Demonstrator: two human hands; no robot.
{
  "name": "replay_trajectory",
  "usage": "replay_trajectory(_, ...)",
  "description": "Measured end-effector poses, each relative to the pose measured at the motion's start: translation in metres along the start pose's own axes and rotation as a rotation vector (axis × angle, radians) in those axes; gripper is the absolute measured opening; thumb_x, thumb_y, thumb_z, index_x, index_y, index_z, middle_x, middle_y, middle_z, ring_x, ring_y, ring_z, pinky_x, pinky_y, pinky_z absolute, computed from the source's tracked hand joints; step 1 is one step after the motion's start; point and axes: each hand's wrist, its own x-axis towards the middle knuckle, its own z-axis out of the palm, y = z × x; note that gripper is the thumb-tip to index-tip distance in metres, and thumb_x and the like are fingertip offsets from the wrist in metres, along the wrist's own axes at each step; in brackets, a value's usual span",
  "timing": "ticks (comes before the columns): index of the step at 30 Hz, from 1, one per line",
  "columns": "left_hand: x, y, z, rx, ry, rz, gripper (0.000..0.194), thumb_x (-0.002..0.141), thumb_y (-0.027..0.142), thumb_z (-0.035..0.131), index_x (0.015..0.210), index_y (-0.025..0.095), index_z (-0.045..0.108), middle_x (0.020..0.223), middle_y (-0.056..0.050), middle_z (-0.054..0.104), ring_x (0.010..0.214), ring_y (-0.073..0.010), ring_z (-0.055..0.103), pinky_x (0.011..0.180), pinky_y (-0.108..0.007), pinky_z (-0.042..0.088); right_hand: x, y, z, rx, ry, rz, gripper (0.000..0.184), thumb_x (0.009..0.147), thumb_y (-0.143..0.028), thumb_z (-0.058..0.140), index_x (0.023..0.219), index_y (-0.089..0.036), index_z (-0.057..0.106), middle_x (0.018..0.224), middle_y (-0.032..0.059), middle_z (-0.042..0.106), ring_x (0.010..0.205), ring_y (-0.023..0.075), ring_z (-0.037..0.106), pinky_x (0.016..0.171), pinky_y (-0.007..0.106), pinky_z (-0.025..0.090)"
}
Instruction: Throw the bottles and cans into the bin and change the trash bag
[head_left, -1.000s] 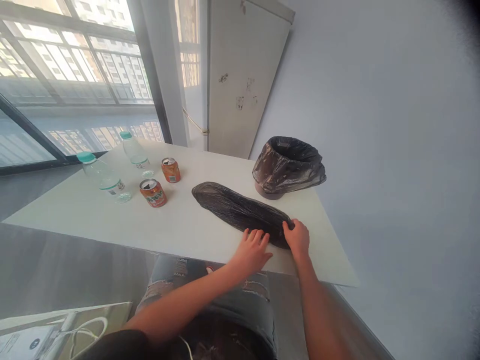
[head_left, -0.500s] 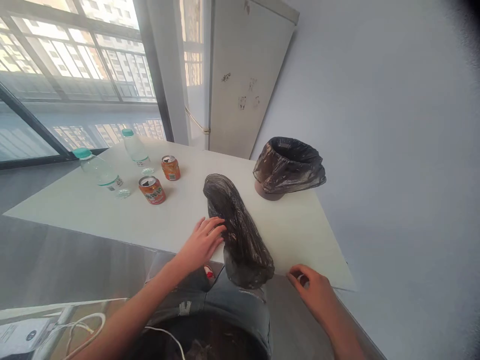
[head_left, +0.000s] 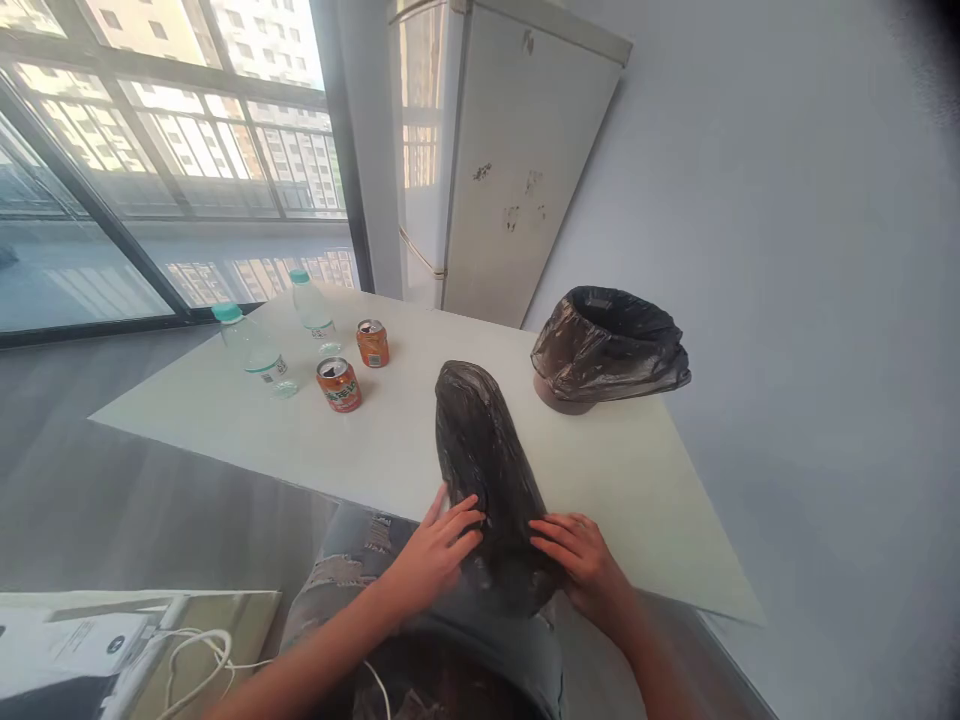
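A black plastic bag (head_left: 484, 430) lies lengthwise on the white table, its near end hanging over the front edge above my lap. My left hand (head_left: 439, 550) rests on the bag's left side, fingers stretched out and spread over the plastic. From the right, my right hand (head_left: 585, 560) touches the bag with its fingers extended across it; the thumb is hidden. Farther back on the right stands a small bin (head_left: 559, 398) with a black bin liner (head_left: 607, 350) folded over its rim.
On the left of the table (head_left: 225, 430) are two orange cans (head_left: 339, 385) and two clear bottles (head_left: 251, 345) with teal caps. Behind stand a fridge (head_left: 517, 150) and a window. A white cable (head_left: 202, 650) lies at lower left, beside my left arm.
My right hand has moved left from beside the bag onto it. My left hand now lies lower along the bag, and the camera view has shifted.
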Motion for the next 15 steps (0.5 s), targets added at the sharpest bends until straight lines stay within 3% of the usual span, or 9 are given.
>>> replay_trajectory(3,-0.001,0.01,-0.009,-0.126,0.102,-0.095,0.053,0.073,-0.004,0.048,0.114,0.024,0.066,0.134,-0.008,0.069,0.144,-0.0235,0.054,0.131,-0.06,0.029,-0.003,-0.007,-0.003,0.156,0.087,0.007,0.041,0.098,-0.001,0.047,0.118,-0.029,0.069,0.128,0.0048,0.074,0.128,0.0268,0.062,0.109,0.055,0.045)
replay_trajectory(6,-0.001,0.012,-0.029,-0.214,0.156,-0.143,0.057,0.068,-0.001,0.05,0.116,0.025,0.066,0.134,-0.008,0.068,0.134,-0.0235,0.06,0.125,-0.055,0.04,0.009,-0.021,-0.013,0.313,0.118,0.049,0.028,0.1,-0.011,0.055,0.113,-0.031,0.07,0.129,0.0045,0.072,0.125,0.0269,0.062,0.106,0.052,0.049)
replay_trajectory(9,-0.003,-0.004,-0.043,-0.172,0.12,-0.062,0.063,0.07,-0.003,0.05,0.124,0.026,0.065,0.129,-0.009,0.069,0.129,-0.0242,0.062,0.123,-0.056,0.041,0.025,-0.027,-0.016,0.355,0.05,0.03,0.024,0.099,-0.012,0.058,0.11,-0.03,0.071,0.126,0.0052,0.073,0.118,0.0245,0.064,0.101,0.045,0.052)
replay_trajectory(13,-0.017,-0.029,-0.042,-0.024,-0.029,0.119,0.055,0.079,-0.003,0.054,0.126,0.023,0.065,0.129,-0.009,0.07,0.13,-0.0248,0.062,0.129,-0.059,0.033,0.03,-0.029,-0.002,0.225,-0.047,-0.034,0.031,0.091,-0.003,0.059,0.106,-0.027,0.072,0.126,0.0056,0.072,0.119,0.0246,0.063,0.104,0.046,0.048)
replay_trajectory(15,-0.025,-0.035,-0.04,0.021,0.005,0.146,0.049,0.084,-0.002,0.054,0.126,0.02,0.065,0.132,-0.01,0.069,0.133,-0.0241,0.061,0.13,-0.06,0.03,0.027,-0.03,0.007,0.173,-0.014,-0.029,0.035,0.087,0.002,0.057,0.102,-0.025,0.072,0.126,0.0064,0.071,0.12,0.0249,0.063,0.104,0.047,0.048)
